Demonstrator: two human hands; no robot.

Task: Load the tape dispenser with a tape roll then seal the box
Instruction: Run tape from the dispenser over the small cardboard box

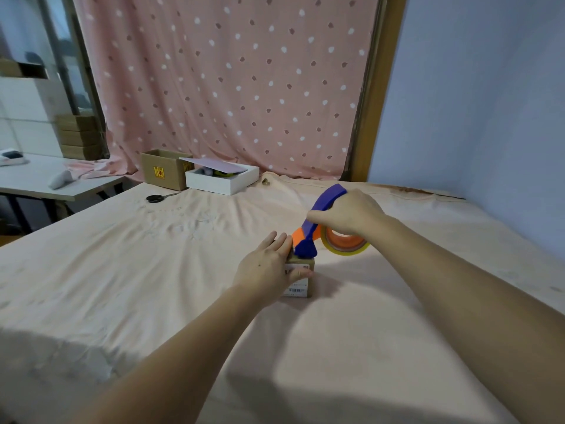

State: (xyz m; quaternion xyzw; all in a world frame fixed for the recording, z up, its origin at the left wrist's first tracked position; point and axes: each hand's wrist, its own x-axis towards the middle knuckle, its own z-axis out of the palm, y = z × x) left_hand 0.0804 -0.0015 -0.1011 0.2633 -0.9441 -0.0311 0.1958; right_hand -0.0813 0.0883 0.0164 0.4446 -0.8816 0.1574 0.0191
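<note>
A small brown cardboard box with white barcode labels sits on the pink cloth in the middle. My left hand lies against its left side, fingers straight, thumb resting on the top. My right hand grips the blue handle of the tape dispenser, which is blue and orange. A clear tape roll with an orange core sits in it. The dispenser's front end touches the far edge of the box top.
Black scissors lie at the far left of the cloth. Behind them stand an open brown carton and a white box with a loose lid. A grey table is at the left, a blue wall at the right.
</note>
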